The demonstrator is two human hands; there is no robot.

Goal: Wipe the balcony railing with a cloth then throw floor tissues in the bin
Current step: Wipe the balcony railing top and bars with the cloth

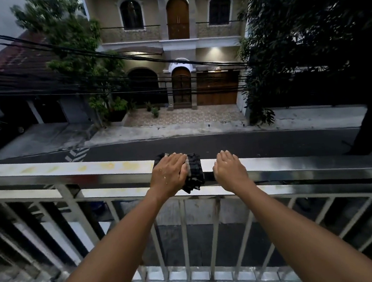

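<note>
Left hand (169,169) presses flat on dark folded cloth (193,172) draped over the railing's top rail (71,173), mid-span, presumably for wiping pressure. Right hand (227,169) rests open beside it, apparently steadying.

Cloth (193,172) draped over the railing's top rail (71,173), left hand (169,175) on the cloth, right hand (228,173) on the rail just right of it, street (225,143) beyond both hands, house (179,51) behind the street
</note>
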